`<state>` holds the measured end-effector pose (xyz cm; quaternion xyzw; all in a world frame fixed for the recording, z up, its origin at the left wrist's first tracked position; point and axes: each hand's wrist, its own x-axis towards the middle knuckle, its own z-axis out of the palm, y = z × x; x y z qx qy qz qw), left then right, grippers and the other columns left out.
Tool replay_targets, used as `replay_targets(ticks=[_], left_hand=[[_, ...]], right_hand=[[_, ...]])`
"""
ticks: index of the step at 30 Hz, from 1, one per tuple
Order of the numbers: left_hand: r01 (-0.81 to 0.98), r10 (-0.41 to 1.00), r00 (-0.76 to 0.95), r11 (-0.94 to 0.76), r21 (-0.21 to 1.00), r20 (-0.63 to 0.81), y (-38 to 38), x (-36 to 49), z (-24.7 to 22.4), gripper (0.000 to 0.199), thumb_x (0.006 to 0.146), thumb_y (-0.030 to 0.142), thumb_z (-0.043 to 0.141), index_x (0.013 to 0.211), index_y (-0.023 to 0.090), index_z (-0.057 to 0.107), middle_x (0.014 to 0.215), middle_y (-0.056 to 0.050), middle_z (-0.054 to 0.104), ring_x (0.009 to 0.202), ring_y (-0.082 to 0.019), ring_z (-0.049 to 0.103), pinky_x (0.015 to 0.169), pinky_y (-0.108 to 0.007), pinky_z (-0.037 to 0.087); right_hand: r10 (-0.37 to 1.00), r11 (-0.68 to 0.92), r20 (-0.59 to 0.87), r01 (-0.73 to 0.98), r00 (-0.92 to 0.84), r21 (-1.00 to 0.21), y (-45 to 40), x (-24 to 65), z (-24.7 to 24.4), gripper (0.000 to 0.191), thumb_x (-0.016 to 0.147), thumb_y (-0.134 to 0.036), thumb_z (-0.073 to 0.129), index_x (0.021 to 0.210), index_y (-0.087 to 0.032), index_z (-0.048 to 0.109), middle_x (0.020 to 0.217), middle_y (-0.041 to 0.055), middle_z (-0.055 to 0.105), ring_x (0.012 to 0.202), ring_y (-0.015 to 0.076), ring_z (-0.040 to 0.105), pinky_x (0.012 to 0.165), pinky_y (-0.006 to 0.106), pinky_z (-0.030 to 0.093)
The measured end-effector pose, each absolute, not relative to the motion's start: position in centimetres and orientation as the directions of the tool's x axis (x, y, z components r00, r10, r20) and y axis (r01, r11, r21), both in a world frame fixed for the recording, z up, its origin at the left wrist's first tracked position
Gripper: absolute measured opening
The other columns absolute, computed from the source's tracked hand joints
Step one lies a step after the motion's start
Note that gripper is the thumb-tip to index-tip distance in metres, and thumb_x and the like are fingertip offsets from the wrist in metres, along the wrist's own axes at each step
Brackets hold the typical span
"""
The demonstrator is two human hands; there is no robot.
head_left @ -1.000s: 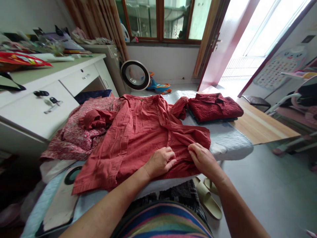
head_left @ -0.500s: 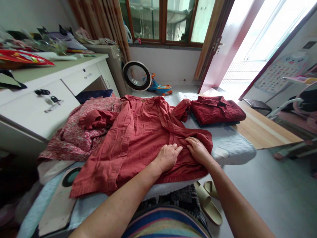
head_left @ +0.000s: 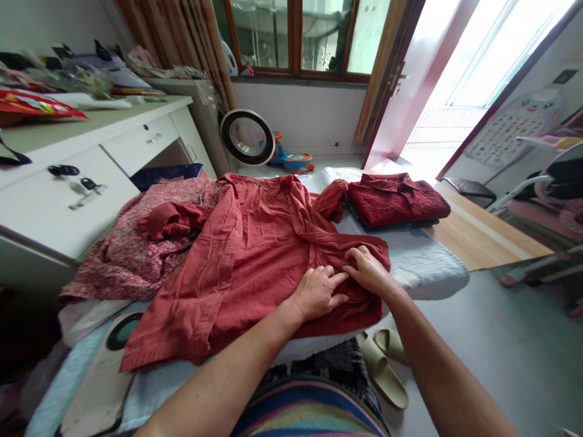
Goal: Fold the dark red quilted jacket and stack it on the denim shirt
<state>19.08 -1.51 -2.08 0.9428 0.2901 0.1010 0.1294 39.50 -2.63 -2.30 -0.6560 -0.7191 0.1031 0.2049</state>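
A red shirt (head_left: 259, 243) lies spread out with its front open on the cloth-covered board (head_left: 428, 261), collar at the far side. On the shirt's lower right part rests my left hand (head_left: 319, 291), palm down with the fingers apart. Just right of it, my right hand (head_left: 367, 270) touches the same front panel with its fingers bent against the fabric; whether they pinch any cloth is hard to make out. A folded dark red garment (head_left: 396, 197) sits at the board's far right. Pink patterned cloth (head_left: 136, 243) lies bunched under the shirt's left sleeve.
White drawers (head_left: 68, 200) with keys in the locks stand at the left, cluttered on top. A pale flat device (head_left: 98, 385) lies at the board's near left. Slippers (head_left: 387, 376) are on the floor. A wooden surface (head_left: 492, 237) extends at the right.
My left hand has moved slightly right and its fingers have spread. My right hand's fingers have bent more over the cloth. The camera view has shifted slightly.
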Motion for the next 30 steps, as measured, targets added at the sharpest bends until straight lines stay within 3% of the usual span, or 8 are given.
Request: replay_targets(ticks=[2, 4, 10, 15, 19, 21, 25, 30], left_hand=[[0.505, 0.546, 0.831, -0.820, 0.271, 0.103, -1.9, 19.3, -2.1, 0.049, 0.084, 0.055, 0.061, 0.127, 0.031, 0.057, 0.111, -0.007, 0.057, 0.100, -0.024, 0.054, 0.083, -0.038, 0.047], [0.474, 0.514, 0.850, -0.841, 0.262, 0.113, -2.2, 19.5, -2.1, 0.033, 0.087, 0.048, 0.059, 0.116, 0.031, 0.064, 0.107, -0.006, 0.057, 0.100, -0.023, 0.053, 0.083, -0.036, 0.047], [0.405, 0.439, 0.869, -0.896, 0.181, 0.230, -3.3, 19.9, -2.4, 0.021, 0.096, 0.024, 0.045, 0.091, 0.020, 0.066, 0.091, -0.006, 0.060, 0.090, -0.020, 0.054, 0.078, -0.033, 0.048], [0.381, 0.415, 0.886, -0.905, 0.188, 0.207, -4.0, 19.6, -2.3, 0.015, 0.093, 0.018, 0.047, 0.094, 0.019, 0.062, 0.089, -0.005, 0.061, 0.083, -0.018, 0.058, 0.074, -0.030, 0.049], [0.395, 0.443, 0.878, -0.884, 0.249, 0.182, -4.0, 19.6, -2.1, 0.025, 0.092, 0.017, 0.045, 0.113, 0.022, 0.058, 0.092, -0.004, 0.063, 0.084, -0.019, 0.061, 0.076, -0.031, 0.051], [0.405, 0.458, 0.873, -0.872, 0.276, 0.167, -3.9, 19.8, -2.0, 0.031, 0.091, 0.017, 0.046, 0.120, 0.021, 0.055, 0.094, -0.005, 0.065, 0.086, -0.019, 0.063, 0.078, -0.031, 0.051], [0.459, 0.507, 0.853, -0.842, 0.285, 0.123, -4.0, 20.8, -2.0, 0.022, 0.090, 0.025, 0.050, 0.108, 0.022, 0.060, 0.095, -0.006, 0.066, 0.083, -0.021, 0.065, 0.072, -0.032, 0.052], [0.516, 0.560, 0.824, -0.806, 0.290, 0.090, -3.9, 21.7, -2.3, 0.027, 0.097, 0.026, 0.037, 0.101, 0.023, 0.064, 0.085, -0.004, 0.067, 0.074, -0.019, 0.065, 0.062, -0.030, 0.048]], right_hand=[[0.986, 0.123, 0.150, 0.910, -0.068, -0.395, -2.7, 39.2, -2.1, 0.024, 0.077, -0.020, 0.066, 0.101, -0.018, 0.061, 0.101, 0.0055, 0.055, 0.091, 0.0184, 0.057, 0.084, 0.030, 0.044], [0.986, 0.143, 0.139, 0.915, -0.097, -0.376, -2.6, 39.0, -1.9, 0.021, 0.077, -0.017, 0.066, 0.097, -0.019, 0.061, 0.099, 0.0045, 0.056, 0.089, 0.0178, 0.056, 0.082, 0.029, 0.043], [0.969, 0.104, 0.245, 0.943, -0.025, -0.315, -1.6, 39.5, -1.9, 0.010, 0.082, -0.014, 0.057, 0.087, -0.021, 0.062, 0.089, 0.0024, 0.058, 0.084, 0.0166, 0.055, 0.077, 0.027, 0.041], [0.961, 0.100, 0.276, 0.944, -0.010, -0.313, -1.2, 39.6, -2.5, 0.009, 0.083, -0.015, 0.056, 0.088, -0.021, 0.061, 0.091, 0.0033, 0.057, 0.084, 0.0172, 0.056, 0.077, 0.028, 0.042], [0.970, 0.137, 0.242, 0.905, -0.040, -0.402, -1.4, 39.6, -2.5, 0.009, 0.083, -0.015, 0.055, 0.089, -0.020, 0.060, 0.091, 0.0037, 0.060, 0.087, 0.0181, 0.057, 0.082, 0.030, 0.044], [0.975, 0.169, 0.204, 0.883, -0.086, -0.438, -1.9, 39.9, -2.2, 0.019, 0.080, -0.017, 0.059, 0.099, -0.019, 0.059, 0.099, 0.0052, 0.062, 0.094, 0.0193, 0.057, 0.087, 0.031, 0.044], [0.977, 0.200, 0.155, 0.881, -0.146, -0.428, -3.3, 40.7, -1.5, 0.054, 0.068, -0.011, 0.063, 0.121, -0.016, 0.052, 0.120, 0.0107, 0.058, 0.112, 0.0218, 0.054, 0.096, 0.033, 0.041], [0.995, 0.085, 0.088, 0.904, -0.052, -0.418, -3.8, 41.0, -0.4, 0.026, 0.074, -0.008, 0.055, 0.097, -0.018, 0.062, 0.097, 0.0060, 0.068, 0.093, 0.0201, 0.061, 0.083, 0.028, 0.043]])
